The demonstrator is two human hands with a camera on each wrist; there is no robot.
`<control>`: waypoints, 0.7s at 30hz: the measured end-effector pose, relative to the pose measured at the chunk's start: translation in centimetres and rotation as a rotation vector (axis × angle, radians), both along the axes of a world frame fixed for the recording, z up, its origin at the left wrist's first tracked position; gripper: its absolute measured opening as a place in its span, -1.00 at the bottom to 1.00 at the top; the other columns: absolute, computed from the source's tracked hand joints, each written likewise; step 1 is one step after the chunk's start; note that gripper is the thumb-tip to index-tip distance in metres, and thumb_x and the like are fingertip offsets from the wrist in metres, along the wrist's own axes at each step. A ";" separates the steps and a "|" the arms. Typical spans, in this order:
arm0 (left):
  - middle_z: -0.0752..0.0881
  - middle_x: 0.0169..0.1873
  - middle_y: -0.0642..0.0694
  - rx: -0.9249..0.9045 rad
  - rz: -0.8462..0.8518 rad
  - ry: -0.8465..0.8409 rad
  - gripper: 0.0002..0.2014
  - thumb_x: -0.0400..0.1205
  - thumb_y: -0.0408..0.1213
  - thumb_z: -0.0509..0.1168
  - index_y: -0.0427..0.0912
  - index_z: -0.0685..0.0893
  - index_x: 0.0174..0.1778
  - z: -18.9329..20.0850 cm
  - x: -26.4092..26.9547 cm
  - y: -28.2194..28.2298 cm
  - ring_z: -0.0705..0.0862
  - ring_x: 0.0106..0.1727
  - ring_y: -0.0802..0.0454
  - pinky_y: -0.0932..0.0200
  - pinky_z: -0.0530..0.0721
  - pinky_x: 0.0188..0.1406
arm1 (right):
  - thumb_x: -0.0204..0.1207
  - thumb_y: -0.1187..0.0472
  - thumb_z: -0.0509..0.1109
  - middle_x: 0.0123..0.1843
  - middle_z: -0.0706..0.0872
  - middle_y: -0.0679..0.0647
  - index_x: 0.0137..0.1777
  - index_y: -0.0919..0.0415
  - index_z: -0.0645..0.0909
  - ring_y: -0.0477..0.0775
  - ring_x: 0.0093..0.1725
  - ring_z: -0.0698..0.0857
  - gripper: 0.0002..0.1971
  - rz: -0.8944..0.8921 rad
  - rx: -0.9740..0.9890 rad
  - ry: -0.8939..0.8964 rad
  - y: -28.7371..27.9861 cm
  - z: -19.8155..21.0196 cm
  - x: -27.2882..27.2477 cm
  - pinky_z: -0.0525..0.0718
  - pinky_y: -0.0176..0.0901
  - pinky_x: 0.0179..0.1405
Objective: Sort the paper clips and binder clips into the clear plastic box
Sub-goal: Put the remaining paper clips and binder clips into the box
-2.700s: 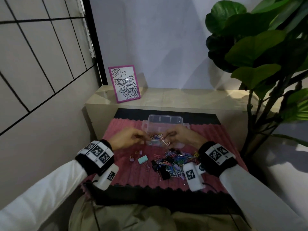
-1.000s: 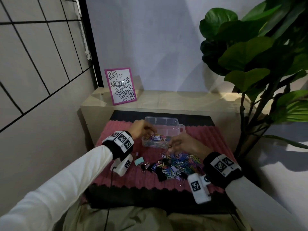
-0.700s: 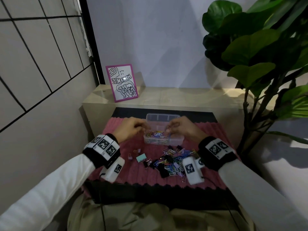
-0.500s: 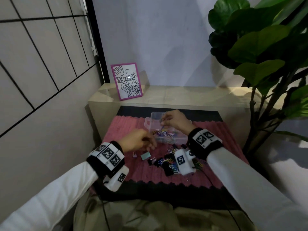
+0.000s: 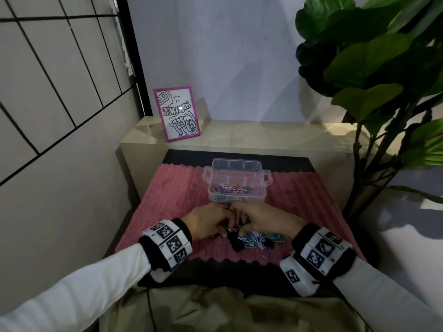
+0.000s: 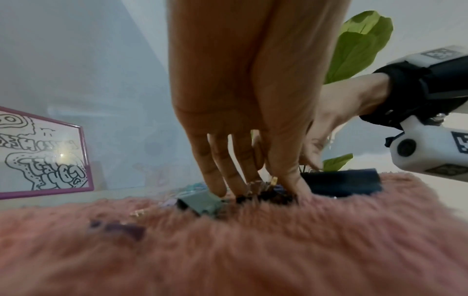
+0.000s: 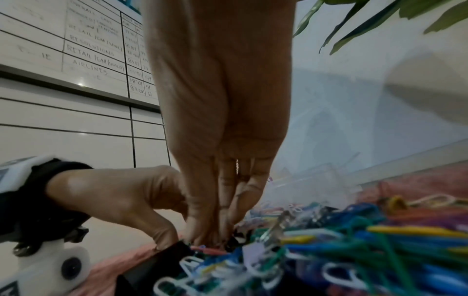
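The clear plastic box (image 5: 259, 178) stands on the pink rug (image 5: 172, 192) with coloured paper clips (image 5: 227, 189) lying in its near part. In front of it lies a mixed pile of paper clips and binder clips (image 5: 255, 239). Both hands are down at the pile's left end, fingertips close together. My left hand (image 6: 258, 186) pinches small dark binder clips between thumb and fingers. My right hand (image 7: 210, 238) points straight down, its fingertips pinched together on clips in the pile (image 7: 354, 240). A large black binder clip (image 6: 341, 182) lies just beside them.
A teal binder clip (image 6: 200, 202) and a purple one (image 6: 126, 230) lie on the rug left of the pile. A pink-framed picture (image 5: 177, 113) leans on the beige ledge behind. A big leafy plant (image 5: 374, 68) stands at the right; a tiled wall runs close on the left.
Half a second ago my right hand was over the box and my left hung above the rug. Both have come back down onto the pile, fingertips meeting.
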State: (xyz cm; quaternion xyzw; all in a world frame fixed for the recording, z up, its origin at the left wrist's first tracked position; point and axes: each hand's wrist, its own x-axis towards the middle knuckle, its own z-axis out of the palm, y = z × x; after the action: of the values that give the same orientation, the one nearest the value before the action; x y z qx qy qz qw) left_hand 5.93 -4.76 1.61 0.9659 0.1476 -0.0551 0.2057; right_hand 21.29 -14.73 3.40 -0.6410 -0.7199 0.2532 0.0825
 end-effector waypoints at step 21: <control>0.74 -0.07 -0.04 -0.027 0.159 -0.010 -0.84 0.50 -0.30 0.32 -0.12 0.60 -0.01 0.9 -0.5 1.4 0.70 -0.04 0.03 0.12 0.65 -0.01 | 0.39 0.30 0.51 -0.18 0.78 0.02 -0.17 0.16 0.72 -0.11 -0.15 0.74 -0.94 -0.339 0.135 0.455 0.3 -0.7 2.8 0.65 -0.31 0.02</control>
State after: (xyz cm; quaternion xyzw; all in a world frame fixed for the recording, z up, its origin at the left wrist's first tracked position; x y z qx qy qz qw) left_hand 5.45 -3.31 2.48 0.9485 0.2219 -0.0356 0.2231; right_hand 24.13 -14.39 2.74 -0.6718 -0.5809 0.3245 0.3255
